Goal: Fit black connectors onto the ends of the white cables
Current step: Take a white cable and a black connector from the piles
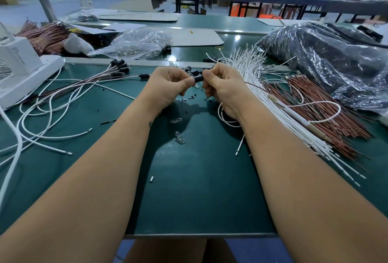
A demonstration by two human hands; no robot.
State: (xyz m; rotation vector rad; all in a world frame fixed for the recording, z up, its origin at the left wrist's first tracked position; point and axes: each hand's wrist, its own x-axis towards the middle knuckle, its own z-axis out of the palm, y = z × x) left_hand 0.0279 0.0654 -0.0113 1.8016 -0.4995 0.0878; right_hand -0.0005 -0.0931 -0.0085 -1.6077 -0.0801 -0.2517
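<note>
Both hands meet above the middle of the green mat. My left hand and my right hand pinch a small black connector between thumbs and fingertips. A white cable loops out from under my right hand and trails down to a bare end on the mat. Loose black connectors lie just beyond my fingers. To the left, several finished cables with black connectors fan across the mat. A bundle of white cables lies to the right.
Brown wires lie beside the white bundle, under a dark plastic bag. A clear bag and a white device stand at the back left. Tiny black bits and clear parts dot the mat.
</note>
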